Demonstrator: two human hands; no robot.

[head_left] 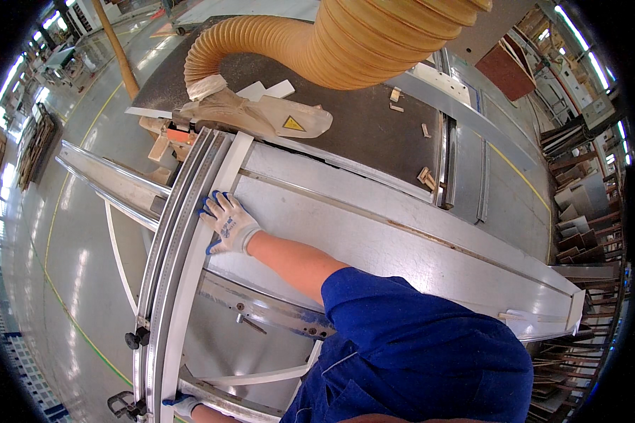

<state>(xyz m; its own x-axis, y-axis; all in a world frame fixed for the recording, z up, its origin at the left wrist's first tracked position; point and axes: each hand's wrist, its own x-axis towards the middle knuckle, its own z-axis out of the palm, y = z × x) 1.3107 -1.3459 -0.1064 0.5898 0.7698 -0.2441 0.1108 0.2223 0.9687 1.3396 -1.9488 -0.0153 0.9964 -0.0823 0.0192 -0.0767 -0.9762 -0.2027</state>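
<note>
A long, narrow white strip (pixel 194 264) lies along the metal fence (pixel 164 261) of a sliding table saw. My right hand (pixel 231 224), in a white glove with blue fingertips, is pressed flat with fingers spread over the strip and the edge of the silver sliding table (pixel 317 211). At the lower edge, my left hand (pixel 184 404), gloved the same way, is at the strip's near end. A blue fingertip hooks over the strip; the other fingers are mostly hidden. Past the strip's far end is the saw's pale blade guard (pixel 268 116) with a yellow warning triangle.
A thick tan ribbed hose (pixel 275 49) arches over the dark saw table (pixel 374 123), where wood offcuts (pixel 426 178) lie. Black clamp knobs (pixel 135 340) jut from the fence. Racks of boards (pixel 578 225) stand at the right. Paper (pixel 529 321) rests on the table's right end.
</note>
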